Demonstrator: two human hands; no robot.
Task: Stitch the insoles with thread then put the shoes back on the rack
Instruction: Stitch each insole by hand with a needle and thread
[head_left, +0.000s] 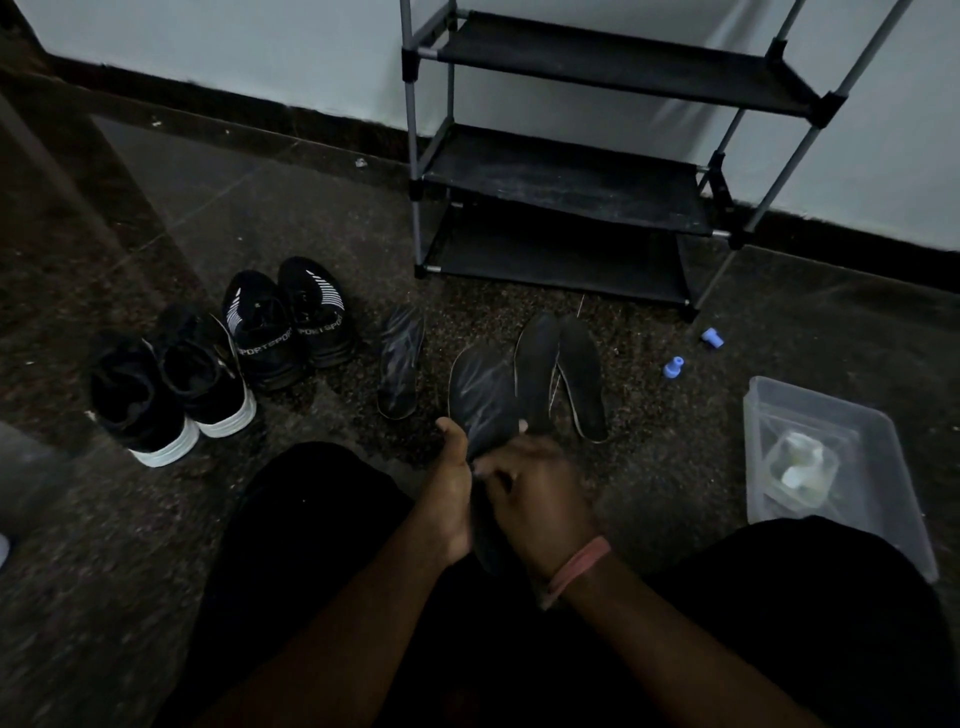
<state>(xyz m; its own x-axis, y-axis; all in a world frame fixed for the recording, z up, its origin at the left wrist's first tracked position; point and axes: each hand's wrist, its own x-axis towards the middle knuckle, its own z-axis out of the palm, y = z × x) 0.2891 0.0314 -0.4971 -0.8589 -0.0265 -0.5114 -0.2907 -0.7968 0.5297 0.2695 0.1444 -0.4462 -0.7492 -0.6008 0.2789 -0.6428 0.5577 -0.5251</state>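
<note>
A person sits on the dark speckled floor facing a black shoe rack that stands against the pale wall, its three fabric shelves bare. Both hands meet in front of the rack, low over the person's lap, on a dark insole held upright. The left hand grips the insole's left edge, thumb raised along it and fingers curled round behind. The right hand, with a pink band on its wrist, curls its fingers against the insole's lower part; whether it pinches a needle or thread cannot be told in the dim light.

Just in front of the rack's lowest shelf, two more insoles lie side by side on the floor, touching at the toes. Another insole lies alone to the left of them. Further left of the rack stands a pair of black shoes with white stripes, and beyond those a pair of black shoes with white soles, both pairs with heels toward the person. To the right of the rack's front foot lie two small blue spools, apart from each other. Nearer the person on that side sits a clear plastic tray holding a small clear container with something white inside.
</note>
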